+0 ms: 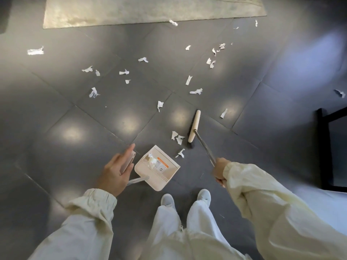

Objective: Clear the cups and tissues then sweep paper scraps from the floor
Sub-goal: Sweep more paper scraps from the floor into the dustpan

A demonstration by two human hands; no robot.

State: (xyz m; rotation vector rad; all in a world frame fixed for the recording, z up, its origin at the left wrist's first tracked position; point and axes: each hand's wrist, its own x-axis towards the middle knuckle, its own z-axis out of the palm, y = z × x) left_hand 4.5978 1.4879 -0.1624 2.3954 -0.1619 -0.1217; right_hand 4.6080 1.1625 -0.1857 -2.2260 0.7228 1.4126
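Past my sleeves [90, 207], my right hand [218, 170] grips the broom [194, 126]; my left hand [113, 173] lies straight-fingered on the dustpan [159, 180] grip. Paper scraps [177, 137] sit left of the bristles, more farther off

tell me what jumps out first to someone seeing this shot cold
White paper scraps strewn over the dark tiled floor catch the eye first, spreading from the middle up to a pale rug at the top. Next come the broom, gripped by the right hand just right of centre, and the beige dustpan low in the middle, the left hand on its handle.
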